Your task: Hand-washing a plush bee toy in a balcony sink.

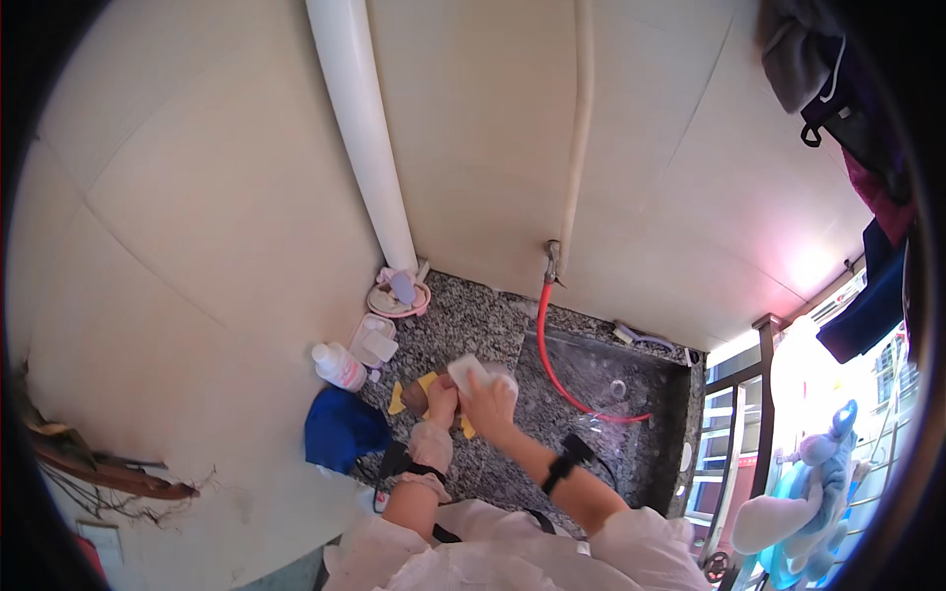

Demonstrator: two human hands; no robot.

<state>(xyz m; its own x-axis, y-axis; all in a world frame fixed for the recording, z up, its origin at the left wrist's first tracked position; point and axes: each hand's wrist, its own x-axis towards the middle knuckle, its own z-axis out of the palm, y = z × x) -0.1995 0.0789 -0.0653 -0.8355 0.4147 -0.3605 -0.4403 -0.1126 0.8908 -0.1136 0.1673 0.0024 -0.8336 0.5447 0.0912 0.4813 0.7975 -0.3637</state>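
Note:
My right hand (489, 408) holds a white rectangular block (464, 371), which could be soap or a sponge; I cannot tell which. Close beside it, my left hand (442, 402) grips a brown and yellow item (415, 397), perhaps a plush toy, resting over the speckled stone counter (473, 310). Yellow flaps stick out to its left and below the hands. A pale rounded part shows behind my right fingers, and much of the item is hidden by both hands. A sheer cuff covers my left wrist.
Left of my hands are a blue cloth (344, 430), a white bottle (338, 366), a soap dish (373, 343) and a pink basket (399, 297). A red hose (545, 347) runs from the tap (552, 258) into the stone sink (643, 443). A purple-handled brush (644, 338) lies on the sink's back ledge.

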